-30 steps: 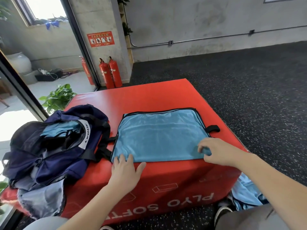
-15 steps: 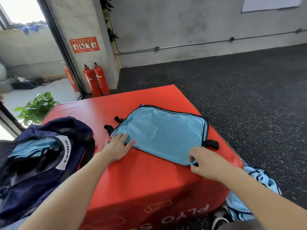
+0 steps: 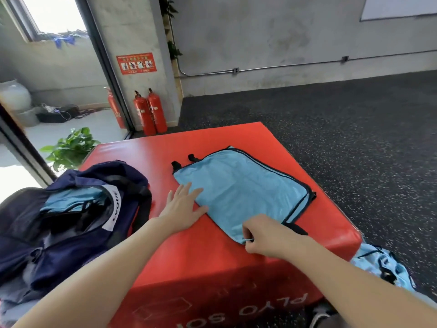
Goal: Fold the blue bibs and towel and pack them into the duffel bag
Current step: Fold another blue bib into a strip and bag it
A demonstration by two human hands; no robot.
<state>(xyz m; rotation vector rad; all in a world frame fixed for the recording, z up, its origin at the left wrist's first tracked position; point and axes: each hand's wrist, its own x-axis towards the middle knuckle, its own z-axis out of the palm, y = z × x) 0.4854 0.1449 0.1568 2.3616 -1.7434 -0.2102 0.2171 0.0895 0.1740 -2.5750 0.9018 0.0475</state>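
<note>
Right hand (image 3: 267, 235): fingers curled, pinching the near corner of the bib (image 3: 238, 190) between thumb and forefinger. Left hand (image 3: 182, 209): fingers straight and spread, flat, tips resting on the bib's left edge, palm on the red box (image 3: 236, 263). Bib itself: light blue with dark trim, folded flat, lying askew across the middle of the box top, black tabs poking out at its far left corner and another black tab just beyond the right hand. To the left, touching the box's left side: navy bag (image 3: 71, 221), mouth open, light blue cloth (image 3: 71, 200) already inside near the top. Down on the floor at the box's right near corner: more blue bibs (image 3: 383, 263) in a loose heap, black trim showing. Farther back, against the pillar: two red extinguishers (image 3: 150, 112), a third behind the glass. Green plant (image 3: 71, 147) near the bag's far side.
</note>
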